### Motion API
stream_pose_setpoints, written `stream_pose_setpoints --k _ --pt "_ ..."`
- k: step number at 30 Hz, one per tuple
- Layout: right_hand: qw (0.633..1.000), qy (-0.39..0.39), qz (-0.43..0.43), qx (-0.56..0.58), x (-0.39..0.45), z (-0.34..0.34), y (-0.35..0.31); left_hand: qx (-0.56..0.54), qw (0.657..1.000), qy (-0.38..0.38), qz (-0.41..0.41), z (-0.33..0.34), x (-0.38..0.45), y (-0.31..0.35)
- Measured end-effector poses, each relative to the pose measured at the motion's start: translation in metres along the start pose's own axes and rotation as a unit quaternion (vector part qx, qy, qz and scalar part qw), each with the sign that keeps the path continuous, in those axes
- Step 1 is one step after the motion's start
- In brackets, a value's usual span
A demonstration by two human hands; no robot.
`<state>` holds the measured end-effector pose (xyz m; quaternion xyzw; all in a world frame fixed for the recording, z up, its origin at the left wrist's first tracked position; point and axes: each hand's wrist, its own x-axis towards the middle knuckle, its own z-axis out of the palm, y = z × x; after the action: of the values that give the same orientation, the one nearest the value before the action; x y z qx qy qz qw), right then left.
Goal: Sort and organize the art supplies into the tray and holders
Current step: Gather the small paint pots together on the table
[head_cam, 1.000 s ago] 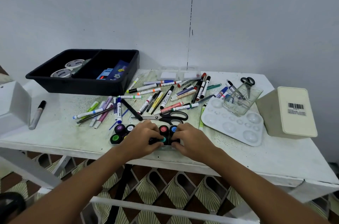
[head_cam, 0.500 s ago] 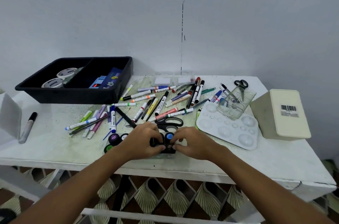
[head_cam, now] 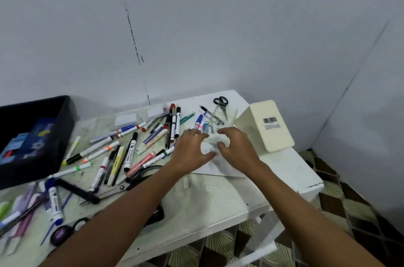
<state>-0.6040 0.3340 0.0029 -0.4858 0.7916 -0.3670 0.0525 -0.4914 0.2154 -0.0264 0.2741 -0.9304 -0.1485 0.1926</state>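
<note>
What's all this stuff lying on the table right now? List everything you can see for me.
Markers and pens: many, mixed colours, scattered across the table's middle and left.
Black tray: one, far left, holding blue items.
Large scissors: one, black handles, among the markers near the left forearm.
Small scissors: one, black handles, at the table's far edge.
Clear holder: one, see-through, with pens in it, beside the cream box.
Cream box: one, barcode label, at the right.
White palette: one, under the hands, mostly hidden.
Paint pot: one seen, purple lid, near front left.
Table: one, white, paint-speckled.
Left hand: fingers spread over the palette.
Right hand: fingers curved over the palette; a grip cannot be told.
</note>
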Motion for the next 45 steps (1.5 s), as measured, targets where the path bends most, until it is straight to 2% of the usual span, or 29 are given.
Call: stream_pose_setpoints --k 8,12,17,19,21,24,26,28,32,33,34,36,37,38,39,41,45 --pt "0.999 0.032 0.034 0.011 -0.007 -0.008 0.024 -0.006 0.999 0.033 -0.016 0.03 0.039 0.022" --pt "0.998 0.041 0.017 0.043 -0.006 -0.005 0.021 -0.106 0.992 0.051 -0.054 0.016 0.034 0.017" --pt "0.998 0.035 -0.016 0.058 0.015 0.013 0.0 -0.226 0.955 0.108 -0.159 -0.029 0.015 -0.005" --pt "0.999 0.017 -0.033 0.015 0.025 0.025 -0.012 -0.278 0.931 0.123 -0.201 -0.049 0.004 -0.019" --pt "0.993 0.022 -0.072 -0.092 0.033 0.038 -0.02 -0.342 0.903 0.127 -0.228 -0.069 -0.01 -0.035" --pt "0.965 0.01 -0.132 -0.224 0.039 0.058 -0.036 -0.463 0.834 0.11 -0.28 -0.1 -0.039 -0.06" --pt "0.951 0.011 -0.18 -0.252 0.039 0.068 -0.051 -0.531 0.779 0.101 -0.318 -0.12 -0.062 -0.071" --pt "0.934 0.017 -0.242 -0.262 0.038 0.077 -0.067 -0.555 0.745 0.107 -0.355 -0.137 -0.087 -0.079" --pt "0.91 -0.019 -0.335 -0.243 0.033 0.097 -0.101 -0.551 0.709 0.163 -0.409 -0.16 -0.132 -0.098" --pt "0.911 -0.044 -0.34 -0.229 0.03 0.1 -0.111 -0.526 0.723 0.184 -0.409 -0.163 -0.143 -0.105" --pt "0.911 -0.073 -0.34 -0.22 0.025 0.102 -0.122 -0.474 0.759 0.204 -0.397 -0.165 -0.153 -0.11" --pt "0.908 -0.13 -0.335 -0.215 0.012 0.104 -0.142 -0.302 0.871 0.22 -0.32 -0.169 -0.177 -0.119" --pt "0.906 -0.166 -0.327 -0.212 0.005 0.104 -0.148 -0.22 0.917 0.203 -0.265 -0.17 -0.189 -0.122" --pt "0.901 -0.2 -0.323 -0.21 -0.002 0.105 -0.154 -0.148 0.949 0.169 -0.223 -0.171 -0.201 -0.124" --pt "0.892 -0.231 -0.324 -0.215 -0.008 0.106 -0.159 -0.093 0.968 0.128 -0.196 -0.171 -0.211 -0.125" --pt "0.875 -0.269 -0.337 -0.22 -0.021 0.11 -0.16 -0.024 0.981 0.058 -0.182 -0.166 -0.227 -0.131" --pt "0.87 -0.309 -0.342 -0.176 -0.043 0.122 -0.144 0.005 0.991 0.019 -0.135 -0.148 -0.25 -0.143"
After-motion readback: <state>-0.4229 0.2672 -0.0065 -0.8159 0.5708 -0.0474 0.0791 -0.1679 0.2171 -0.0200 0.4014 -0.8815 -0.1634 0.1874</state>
